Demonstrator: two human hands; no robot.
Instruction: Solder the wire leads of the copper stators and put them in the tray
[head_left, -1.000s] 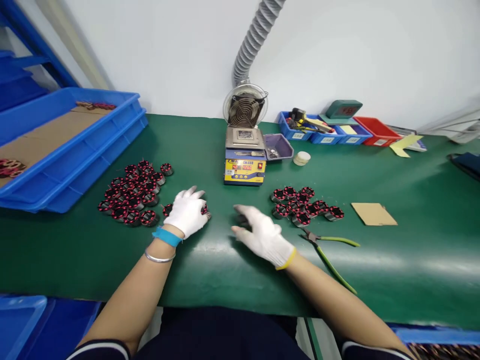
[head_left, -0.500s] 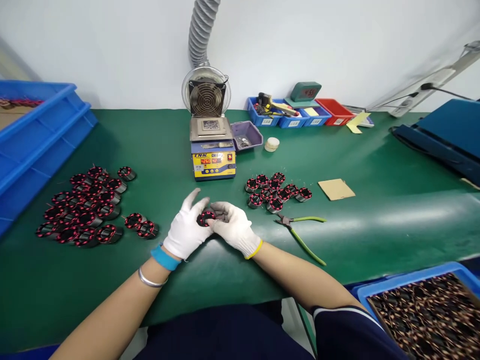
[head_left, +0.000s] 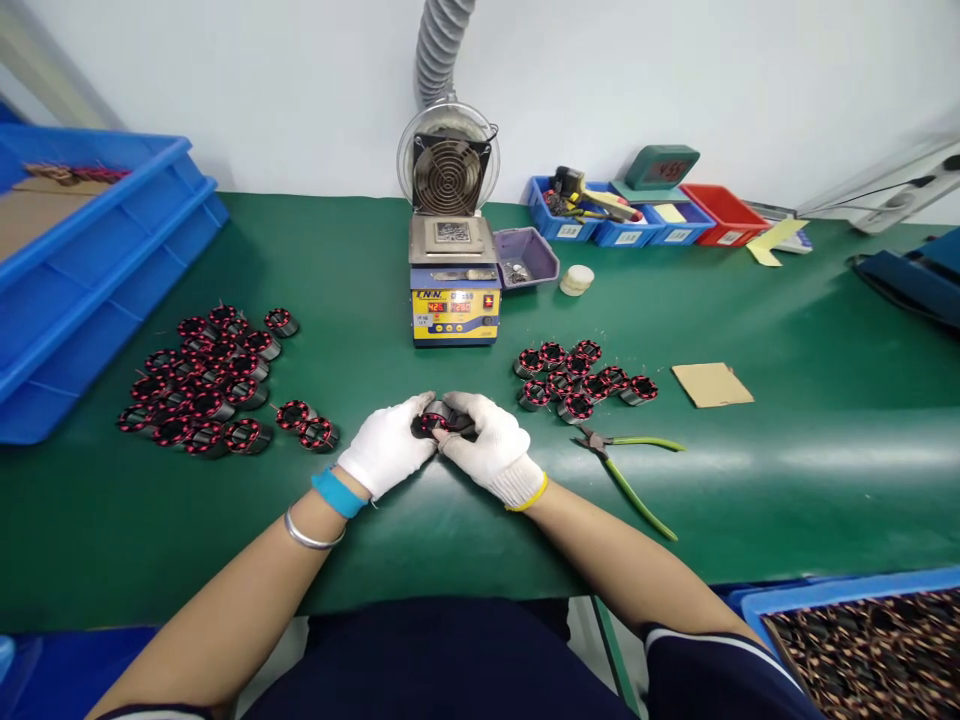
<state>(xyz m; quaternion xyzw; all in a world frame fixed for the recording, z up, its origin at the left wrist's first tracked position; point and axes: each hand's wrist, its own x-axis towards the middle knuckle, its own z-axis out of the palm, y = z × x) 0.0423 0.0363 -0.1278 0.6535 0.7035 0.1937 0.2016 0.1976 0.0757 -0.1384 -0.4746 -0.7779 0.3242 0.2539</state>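
Note:
Between my two gloved hands is a motor stator, a dark ring with red windings, held just above the green table. My left hand wears a white glove and has its fingers closed on the stator's left side. From the right, my right hand, also gloved, grips the stator with the thumb at its near edge. The fingers hide much of the part. A group of several stators stands to the left, with a pair nearer my left hand. More stators stand right of my right hand.
Ahead stands a solder pot with a fan and hose behind it. Green-handled cutters and a cardboard square lie to the right. Small bins line the wall. Blue crates stand left; a crate of parts sits lower right.
The view has shifted, so the table items appear moved. My left fingers, raised and spread before, have closed around the stator. The stator now looks tilted between both hands.

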